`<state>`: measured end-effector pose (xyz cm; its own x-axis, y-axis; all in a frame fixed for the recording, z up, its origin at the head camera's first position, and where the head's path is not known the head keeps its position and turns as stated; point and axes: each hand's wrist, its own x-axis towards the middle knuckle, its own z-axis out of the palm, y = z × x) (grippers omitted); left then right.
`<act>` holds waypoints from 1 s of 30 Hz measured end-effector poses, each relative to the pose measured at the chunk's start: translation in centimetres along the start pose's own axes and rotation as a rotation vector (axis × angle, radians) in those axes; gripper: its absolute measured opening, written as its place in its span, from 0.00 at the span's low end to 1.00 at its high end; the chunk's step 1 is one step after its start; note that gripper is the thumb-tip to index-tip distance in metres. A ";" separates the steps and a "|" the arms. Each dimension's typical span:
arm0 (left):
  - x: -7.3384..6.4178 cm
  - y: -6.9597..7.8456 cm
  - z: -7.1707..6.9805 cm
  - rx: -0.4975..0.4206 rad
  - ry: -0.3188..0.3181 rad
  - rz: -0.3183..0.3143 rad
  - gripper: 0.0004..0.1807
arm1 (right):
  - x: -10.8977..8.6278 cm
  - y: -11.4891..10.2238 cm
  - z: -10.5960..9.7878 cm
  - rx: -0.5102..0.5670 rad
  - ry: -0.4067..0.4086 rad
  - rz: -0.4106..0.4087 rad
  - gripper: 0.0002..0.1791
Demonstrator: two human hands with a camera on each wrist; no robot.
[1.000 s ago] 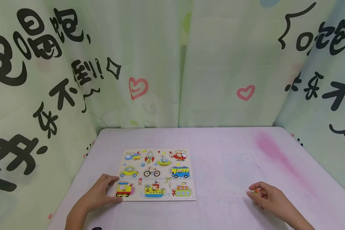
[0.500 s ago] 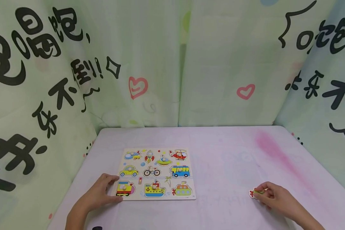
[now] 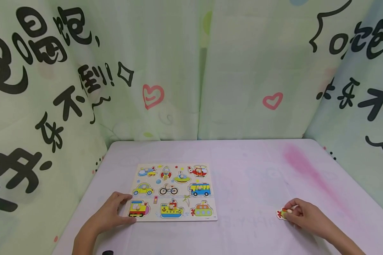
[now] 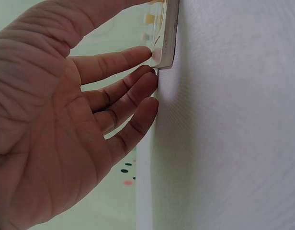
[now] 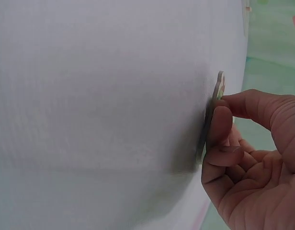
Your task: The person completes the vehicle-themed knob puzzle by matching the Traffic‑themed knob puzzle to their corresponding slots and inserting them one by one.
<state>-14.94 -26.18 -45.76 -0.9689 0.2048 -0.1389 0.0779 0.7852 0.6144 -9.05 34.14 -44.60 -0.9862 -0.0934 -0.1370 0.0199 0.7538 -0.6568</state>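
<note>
A vehicle puzzle board (image 3: pixel 178 196) lies on the table, left of centre in the head view. My left hand (image 3: pixel 110 210) rests at its near left corner, with the thumb and index finger touching the edge. In the left wrist view the fingers (image 4: pixel 121 60) stay fairly straight, and one tip meets the board's edge (image 4: pixel 167 43). Off to the right, my right hand (image 3: pixel 306 216) pinches a puzzle piece (image 3: pixel 279 214) with a red propeller shape and green on it. In the right wrist view the piece (image 5: pixel 219 86) stands close to the tabletop, partly hidden behind the fingers.
A white cloth-like tabletop (image 3: pixel 242 184) carries a pink smear (image 3: pixel 306 170) on its right side. Pale green curtains (image 3: pixel 236 71) with black writing surround the back and sides. A small black object (image 3: pixel 107 252) shows at the bottom edge.
My right hand has shifted slightly right and turned, so more of the puzzle piece shows beyond its fingertips. The left hand and the board have stayed in place.
</note>
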 end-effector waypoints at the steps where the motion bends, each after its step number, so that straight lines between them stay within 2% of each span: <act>1: 0.0 0.0 0.0 0.000 -0.001 0.000 0.46 | 0.1 0.1 0.0 0.000 -0.002 -0.003 0.14; 18: 0.1 0.0 -0.1 -0.004 0.004 0.001 0.47 | 0.7 0.4 0.2 0.026 0.002 0.064 0.08; 24: 0.0 0.0 0.1 0.000 0.007 0.003 0.47 | 0.4 0.6 0.2 0.066 -0.003 0.090 0.11; 30: 0.0 -0.1 0.0 0.000 0.008 0.009 0.47 | -0.3 0.1 0.4 0.127 0.021 0.140 0.18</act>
<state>-14.97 -26.21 -45.82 -0.9700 0.2074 -0.1269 0.0869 0.7832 0.6156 -8.66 34.03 -44.93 -0.9754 0.0215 -0.2194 0.1769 0.6699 -0.7211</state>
